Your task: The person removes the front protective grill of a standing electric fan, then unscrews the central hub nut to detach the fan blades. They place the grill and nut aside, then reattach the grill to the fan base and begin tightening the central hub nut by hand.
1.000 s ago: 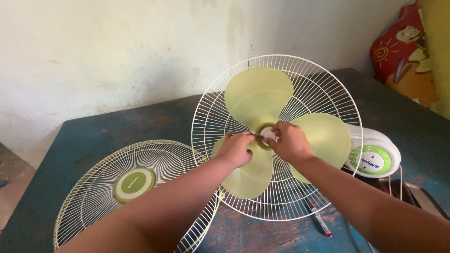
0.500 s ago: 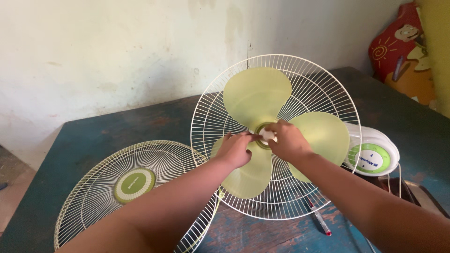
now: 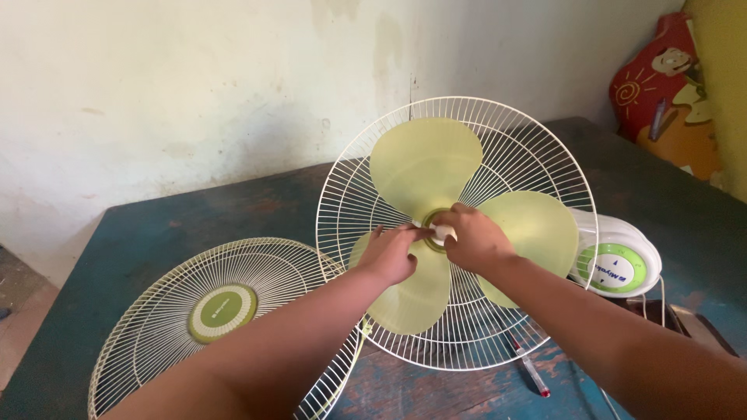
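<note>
A pale green three-bladed fan blade (image 3: 426, 167) sits inside a white wire rear guard (image 3: 537, 148) that stands tilted on the table. At the blade's hub is a small white cap (image 3: 444, 232). My right hand (image 3: 476, 241) has its fingers closed on that cap. My left hand (image 3: 393, 253) rests on the lower-left blade beside the hub, fingertips touching the cap's left side. The fan's white base with a round green panel (image 3: 618, 264) shows behind the guard on the right.
A separate front wire guard (image 3: 272, 272) with a green centre badge lies flat at the left on the worn blue table (image 3: 194, 218). A red pen (image 3: 531, 367) lies near the front edge. A painted cut-out figure (image 3: 673, 93) leans at the back right by the white wall.
Both hands stay at the hub. The right hand's fingers have shifted slightly around the white cap, and the view has drifted a little.
</note>
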